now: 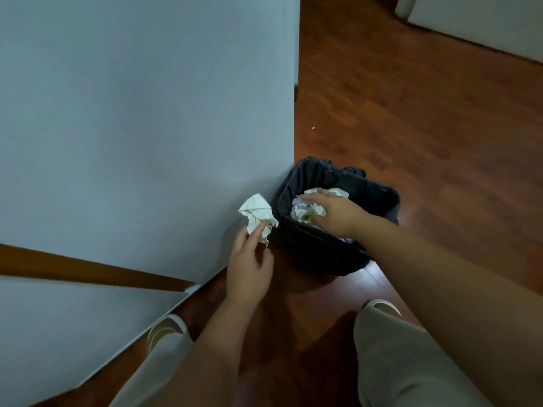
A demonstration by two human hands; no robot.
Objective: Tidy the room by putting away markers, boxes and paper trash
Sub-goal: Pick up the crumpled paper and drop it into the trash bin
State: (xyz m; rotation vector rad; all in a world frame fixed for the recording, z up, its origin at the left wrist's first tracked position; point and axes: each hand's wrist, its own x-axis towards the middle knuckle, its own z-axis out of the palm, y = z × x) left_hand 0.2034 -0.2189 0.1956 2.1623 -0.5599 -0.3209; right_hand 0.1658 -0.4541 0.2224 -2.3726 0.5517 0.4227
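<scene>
A black trash bin (311, 245) lined with a dark bag stands on the wood floor against the wall corner. My right hand (335, 214) reaches into the bin's mouth, fingers spread over crumpled white paper (302, 211) lying inside; whether it grips the paper I cannot tell. My left hand (249, 268) hovers just left of the bin, pinching a second crumpled white paper ball (257, 214) between thumb and fingers, close to the wall.
A pale blue wall (147, 127) fills the left side, with a brown wooden rail (88, 268) low on it. Reddish wood floor (426, 127) stretches to the right. My legs in light trousers and white slippers (166, 330) stand below. White furniture (484, 22) sits far right.
</scene>
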